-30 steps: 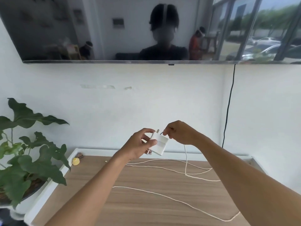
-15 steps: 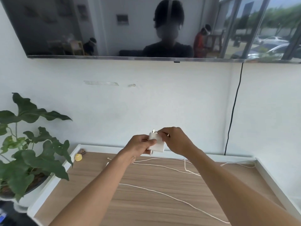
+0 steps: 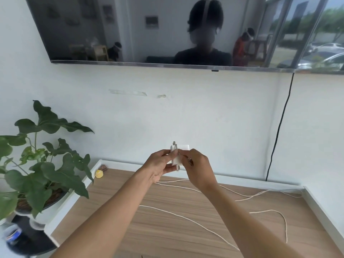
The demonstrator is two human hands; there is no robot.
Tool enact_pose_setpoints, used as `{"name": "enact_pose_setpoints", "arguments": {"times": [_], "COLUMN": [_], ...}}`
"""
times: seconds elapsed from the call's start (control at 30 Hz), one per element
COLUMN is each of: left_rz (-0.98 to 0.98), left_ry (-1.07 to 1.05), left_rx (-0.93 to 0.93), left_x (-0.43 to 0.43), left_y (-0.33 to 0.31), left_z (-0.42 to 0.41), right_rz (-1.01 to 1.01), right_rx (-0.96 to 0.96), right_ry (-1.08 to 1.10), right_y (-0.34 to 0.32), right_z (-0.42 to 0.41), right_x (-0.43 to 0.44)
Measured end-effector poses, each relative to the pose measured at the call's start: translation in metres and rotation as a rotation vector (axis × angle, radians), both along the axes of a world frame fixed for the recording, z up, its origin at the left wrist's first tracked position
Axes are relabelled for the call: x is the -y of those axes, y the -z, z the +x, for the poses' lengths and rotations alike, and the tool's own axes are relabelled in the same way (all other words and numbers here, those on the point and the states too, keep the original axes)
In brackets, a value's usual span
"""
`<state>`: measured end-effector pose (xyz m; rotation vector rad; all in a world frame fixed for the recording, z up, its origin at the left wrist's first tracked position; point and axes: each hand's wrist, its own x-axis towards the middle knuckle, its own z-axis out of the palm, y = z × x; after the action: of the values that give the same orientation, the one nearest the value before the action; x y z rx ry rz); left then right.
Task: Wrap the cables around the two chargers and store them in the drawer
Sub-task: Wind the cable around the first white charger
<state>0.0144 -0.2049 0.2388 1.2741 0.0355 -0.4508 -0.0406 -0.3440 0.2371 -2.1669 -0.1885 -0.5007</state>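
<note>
**Charger held in both hands**

Left hand [image 3: 160, 167] fingers grip charger [image 3: 179, 155] at its left side; right hand [image 3: 197, 169] fingertips pinch its front. Prongs rise above fingers. Cable [image 3: 186, 218] trails below, loose across desk [image 3: 149, 239].

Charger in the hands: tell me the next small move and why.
Probably bring the right hand round the charger for a turn of cable. The left hand holds the charger above the table, the right pinches the cable at it, and most of the cable lies loose on the wood.
</note>
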Motion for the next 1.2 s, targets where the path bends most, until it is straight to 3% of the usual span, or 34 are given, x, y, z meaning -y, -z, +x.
{"name": "enact_pose_setpoints", "arguments": {"times": [0.2,0.57,0.73,1.0,1.2], "left_rz": [-0.056,-0.132,-0.057,0.004,0.323], "left_ry": [-0.118,-0.029,0.093,0.234,0.303], "left_rx": [-0.039,0.021,0.084,0.116,0.314], "left_x": [-0.009,-0.012,-0.020,-0.027,-0.031], "left_y": [-0.007,-0.015,-0.016,-0.017,-0.016], "left_z": [0.000,-0.013,-0.017,-0.022,-0.024], "right_rz": [0.086,0.420,0.525,0.021,-0.332], "right_rx": [0.013,-0.113,-0.255,-0.254,-0.344], "right_ry": [0.015,0.065,-0.094,-0.030,-0.118], "right_y": [0.018,0.021,0.023,0.021,-0.010], "right_z": [-0.010,-0.010,-0.008,0.001,0.020], "right_x": [-0.010,-0.008,-0.003,0.015,0.026]}}
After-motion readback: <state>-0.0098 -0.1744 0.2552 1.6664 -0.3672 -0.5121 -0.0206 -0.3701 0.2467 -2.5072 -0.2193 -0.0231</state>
